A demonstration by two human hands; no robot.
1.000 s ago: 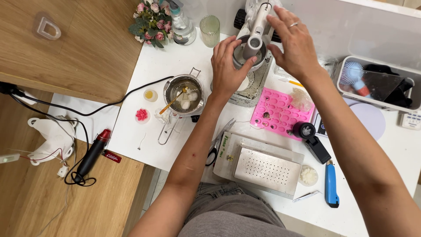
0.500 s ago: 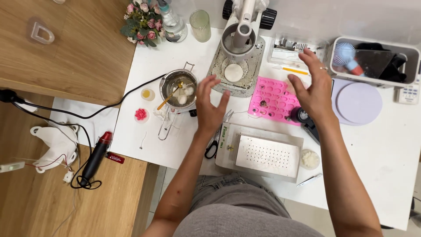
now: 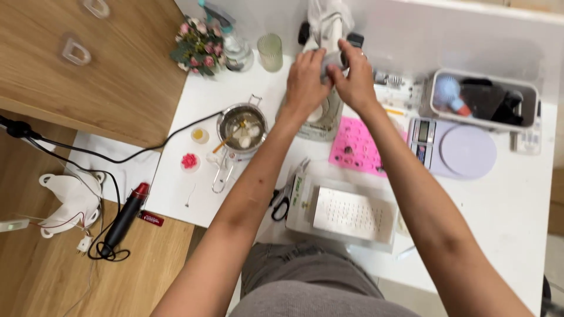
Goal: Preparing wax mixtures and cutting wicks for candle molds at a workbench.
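Both my hands meet at the far middle of the white table (image 3: 517,211). My left hand (image 3: 305,79) and my right hand (image 3: 354,79) are closed around a small grey cup-like part (image 3: 331,60) of a white machine (image 3: 329,23), above its square metal base (image 3: 320,124). What the fingers grip beneath is hidden. A small metal pot (image 3: 241,127) with pale lumps and a wooden stick sits to the left of my left arm. A pink silicone mould (image 3: 359,148) lies under my right forearm.
A clear lidded box with a perforated white insert (image 3: 346,212) sits near me. A digital scale with a lilac round plate (image 3: 458,149) and a white bin of tools (image 3: 484,98) are at right. Flowers (image 3: 197,47), a glass (image 3: 271,51), scissors (image 3: 281,202) and a black-and-red heat tool (image 3: 124,217) lie left.
Both hands rose from the table near the mould and pot back up to the machine and closed on its grey cup. The camera view shifted slightly.
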